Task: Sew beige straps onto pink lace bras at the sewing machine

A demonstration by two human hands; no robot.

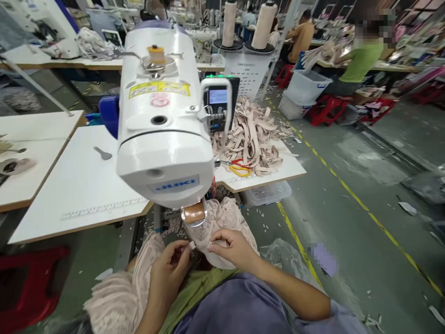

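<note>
A beige lace bra [227, 215] hangs below the sewing machine head [165, 167] and over my lap. My right hand [236, 250] is closed in a pinch at the near part of the bra, thumb against forefinger. To its left, my left hand [170, 264] pinches a small pale strip end [192, 246] between thumb and forefinger. Whether that strip joins the bra I cannot tell. The two hands are a short gap apart. Beside my left forearm lies a stack of beige lace bras [116, 297].
A heap of beige straps [252, 134] lies on the white table [292, 169] at right, with yellow-handled scissors [240, 169] at its near edge. A control screen [218, 96] stands beside the machine. A red stool [31, 278] is at lower left. Co-workers sit farther back.
</note>
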